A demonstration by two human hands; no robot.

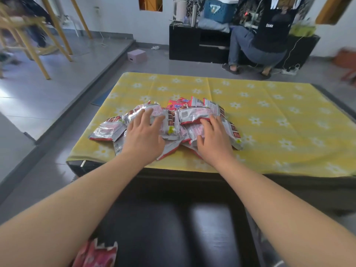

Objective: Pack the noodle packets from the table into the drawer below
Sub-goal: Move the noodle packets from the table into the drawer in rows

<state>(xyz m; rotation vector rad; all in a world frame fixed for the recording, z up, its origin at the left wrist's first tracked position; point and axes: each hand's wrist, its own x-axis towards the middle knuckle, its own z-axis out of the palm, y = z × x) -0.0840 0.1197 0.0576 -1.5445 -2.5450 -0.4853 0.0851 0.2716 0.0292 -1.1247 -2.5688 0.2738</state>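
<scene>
Lays spread, uncurled fingers (146, 116) of the left hand (143, 135) and right hand (213, 139) flat on the heap of noodle packets (192, 114) near the table's (279, 116) front edge, gripping none, so risks slick loose packets sliding off that edge or slipping free when scooped.

One left hand (144, 132), one right hand (213, 139), at least eight overlapping noodle packets (194, 114) on one table (279, 116), one separate packet (96, 255)
</scene>
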